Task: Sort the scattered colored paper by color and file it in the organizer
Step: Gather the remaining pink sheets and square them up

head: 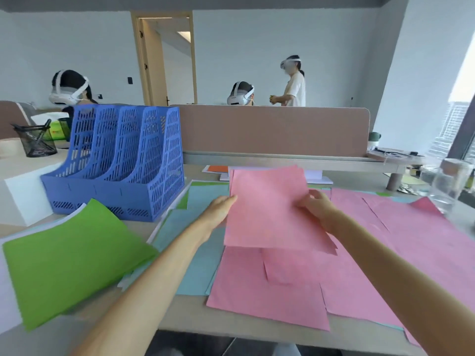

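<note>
- Nearest, front of worktop (187, 314): loose pink sheets (270, 299) lay overlapped and uneven, spreading off to the right.
- Left front: green sheets (72, 265) sat as a rough pile w/ one edge curling up. Light blue sheets (195, 265) lay between green and pink, partly under both.
- Mid: both hands were on a held pink stack (267, 209), lifted off the worktop and tilted.
  - Left hand (221, 211) gripped its left edge, fingers hidden behind the paper.
  - Right hand (318, 209) pinched its right edge, fingers curled over the front.
- Step, as I read it: gathering pink. A few sheets were collected and plenty were left flat, so sorting looked partway and filing not begun.
- Next move prob. calls for squaring the stack's edges, since the lower corners were fanned, then sliding more pink under or onto it w/o creasing.
- Further back, left: the blue organizer (120, 160) stood upright on the worktop w/ no paper seen poking out of its slots. Filing means a reach up and left over the green pile.
- Behind the stack: an orange sheet (217, 168) near the divider panel (272, 129), unsorted.
</note>
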A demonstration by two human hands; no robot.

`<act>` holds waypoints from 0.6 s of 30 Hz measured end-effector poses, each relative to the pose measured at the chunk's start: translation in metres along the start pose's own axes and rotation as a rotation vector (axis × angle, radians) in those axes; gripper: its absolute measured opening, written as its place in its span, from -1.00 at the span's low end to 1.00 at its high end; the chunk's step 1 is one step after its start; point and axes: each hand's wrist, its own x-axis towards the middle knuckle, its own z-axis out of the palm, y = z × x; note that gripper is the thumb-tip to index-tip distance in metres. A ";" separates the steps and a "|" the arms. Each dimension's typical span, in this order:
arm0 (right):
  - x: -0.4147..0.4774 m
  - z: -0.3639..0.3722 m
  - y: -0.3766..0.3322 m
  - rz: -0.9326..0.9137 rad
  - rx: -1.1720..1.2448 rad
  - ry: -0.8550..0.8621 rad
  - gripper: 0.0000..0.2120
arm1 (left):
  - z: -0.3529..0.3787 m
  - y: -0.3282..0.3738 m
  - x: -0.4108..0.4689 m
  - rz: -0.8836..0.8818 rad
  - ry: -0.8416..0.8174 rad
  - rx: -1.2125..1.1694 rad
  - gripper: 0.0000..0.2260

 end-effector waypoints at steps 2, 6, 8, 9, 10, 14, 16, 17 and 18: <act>-0.012 -0.018 0.022 0.042 -0.185 0.059 -0.56 | 0.013 -0.014 -0.012 -0.045 -0.024 0.149 -0.86; -0.023 -0.044 0.052 0.078 -0.515 0.125 -0.50 | 0.029 -0.030 -0.030 -0.059 -0.021 0.193 -0.70; -0.028 -0.047 0.057 0.082 -0.740 0.122 -0.47 | 0.031 -0.035 -0.030 -0.065 0.015 0.198 -0.70; -0.031 -0.046 0.058 0.073 -0.817 0.113 -0.44 | 0.032 -0.036 -0.030 -0.058 0.028 0.183 -0.72; -0.033 -0.044 0.059 0.063 -0.852 0.096 -0.41 | 0.033 -0.035 -0.031 -0.051 0.035 0.172 -0.73; -0.043 -0.035 0.065 0.002 -0.836 0.009 -0.31 | 0.037 -0.036 -0.028 -0.039 0.112 0.056 -0.71; -0.049 -0.031 0.069 -0.032 -0.884 -0.030 -0.28 | 0.035 -0.038 -0.026 -0.089 0.149 -0.037 -0.84; -0.051 -0.030 0.070 -0.045 -0.922 -0.043 -0.30 | 0.035 -0.040 -0.025 -0.132 0.147 -0.075 -0.81; -0.053 -0.028 0.070 -0.054 -0.955 -0.057 -0.33 | 0.034 -0.042 -0.025 -0.178 0.135 -0.103 -0.75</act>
